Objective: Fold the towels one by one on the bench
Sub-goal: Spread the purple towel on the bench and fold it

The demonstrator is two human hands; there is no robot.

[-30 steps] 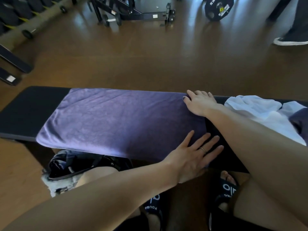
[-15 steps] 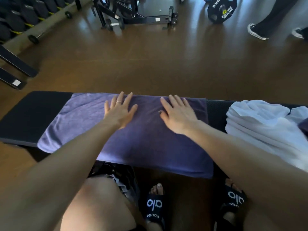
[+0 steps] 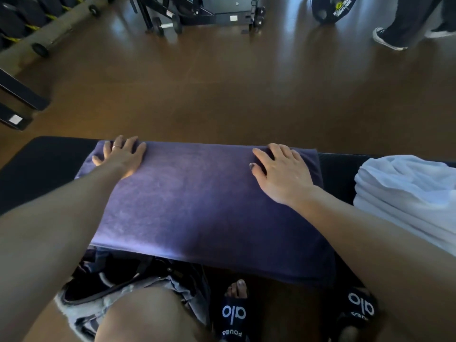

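A purple terry-cloth towel (image 3: pixel 204 206) lies spread flat along the black padded bench (image 3: pixel 42 166), covering its middle from the far edge to the near edge, where the cloth hangs a little over the side; the left hand (image 3: pixel 122 156) rests palm down on the towel's far left corner, fingers straight and spread, a thin ring on one finger, gripping nothing; the right hand (image 3: pixel 283 172) lies flat near the far right corner, fingers extended toward the far edge and thumb out to the side, likewise holding nothing (both hands press on the fabric rather than pinch it). Just beside the purple towel on the right, with a strip of bare bench between them, sits a heap of white towels (image 3: pixel 407 193), rumpled on top and layered below; it runs out of view at the right. Under the bench's near side are a bare knee, frayed denim shorts (image 3: pixel 128 297) and two black slide sandals (image 3: pixel 233 314) with white lettering; beyond the bench stretches a glossy brown floor (image 3: pixel 222 90), with a black wheeled equipment frame (image 3: pixel 204 13) at the far side and another person's dark trouser legs and shoes (image 3: pixel 404 23) at the top right.
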